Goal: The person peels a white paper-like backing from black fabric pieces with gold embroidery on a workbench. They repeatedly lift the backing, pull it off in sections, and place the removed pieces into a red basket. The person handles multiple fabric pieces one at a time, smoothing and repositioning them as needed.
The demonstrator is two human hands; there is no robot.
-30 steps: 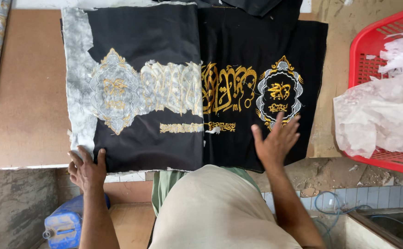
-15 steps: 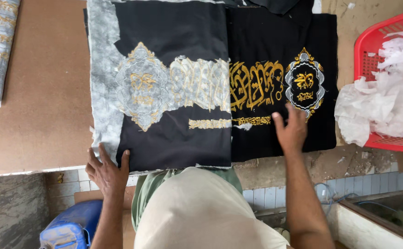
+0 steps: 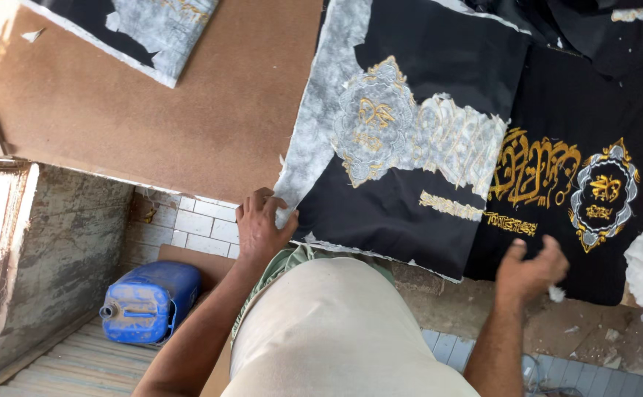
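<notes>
In the head view, the left hand (image 3: 260,224) pinches the lower left corner of the black embroidered cloth (image 3: 409,147) between curled fingers, at about seven o'clock of the folded-over panel with grey-white backing paper (image 3: 321,125) on the brown board table (image 3: 189,110). The right hand (image 3: 531,268), at five o'clock of the cloth, is loosely closed on a small white scrap (image 3: 556,292), just below the gold oval emblem (image 3: 604,192). A blue plastic jerrycan (image 3: 145,301) lies on the floor at eight o'clock, and a second cloth piece (image 3: 145,29) sits at eleven o'clock.

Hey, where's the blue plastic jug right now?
In the head view the blue plastic jug lies on its side on the floor at lower left, below the brown board and left of the person's left forearm.
</notes>
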